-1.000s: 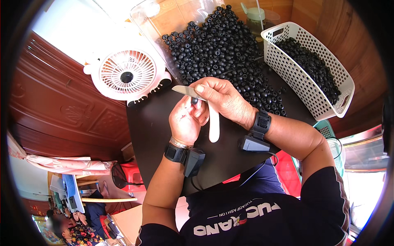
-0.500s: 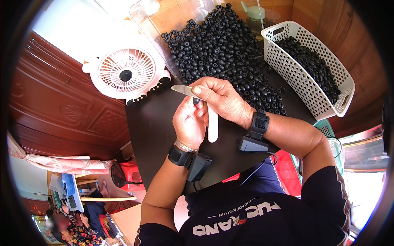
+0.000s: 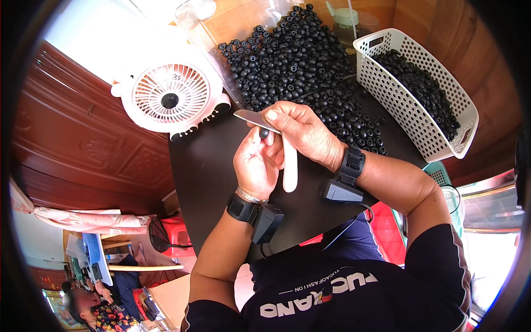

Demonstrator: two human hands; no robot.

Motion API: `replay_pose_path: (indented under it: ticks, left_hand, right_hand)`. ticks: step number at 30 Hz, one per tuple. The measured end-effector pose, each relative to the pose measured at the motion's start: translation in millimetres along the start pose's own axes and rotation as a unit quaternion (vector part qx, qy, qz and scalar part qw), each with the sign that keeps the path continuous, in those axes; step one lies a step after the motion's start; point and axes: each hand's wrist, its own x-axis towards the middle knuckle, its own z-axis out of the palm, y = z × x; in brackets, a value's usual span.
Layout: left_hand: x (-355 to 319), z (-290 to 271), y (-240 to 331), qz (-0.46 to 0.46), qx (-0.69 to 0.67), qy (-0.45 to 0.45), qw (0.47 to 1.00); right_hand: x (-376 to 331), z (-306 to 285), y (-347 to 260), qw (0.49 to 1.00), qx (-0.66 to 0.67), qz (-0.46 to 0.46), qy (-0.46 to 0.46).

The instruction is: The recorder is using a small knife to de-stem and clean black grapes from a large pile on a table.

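Just on the near side of the heap of black pieces (image 3: 293,66), the right hand (image 3: 304,131) pinches a knife (image 3: 290,163) in its fingers, the knife sitting slightly farther right than half a second ago, its blade looking darker; the left hand's (image 3: 255,160) fingers pinch a small black piece (image 3: 264,133) beside the blade. The heap lies on a dark table (image 3: 213,185), a pink fan (image 3: 169,100) to its left, a white basket (image 3: 406,124) to its right, a carved red-brown panel (image 3: 99,146) well left. Bare tabletop spreads from the heap's near-left side to the table's left edge.
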Motion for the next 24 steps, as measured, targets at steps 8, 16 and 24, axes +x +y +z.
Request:
replay_pose_path:
  ticks: [8, 16, 24]
  left_hand:
    - [2, -5, 0, -0.010, 0.007, -0.006, 1.000]
    - [0, -3, -1, 0.003, 0.005, -0.012, 1.000]
    - [0, -4, -4, -0.009, -0.009, 0.061, 0.998]
  right_hand:
    - [4, -2, 8, 1.000, -0.015, -0.020, 0.012]
    - [6, -6, 14, 0.999, -0.020, -0.037, -0.001]
    - [5, -2, 20, 0.996, -0.057, -0.069, 0.009]
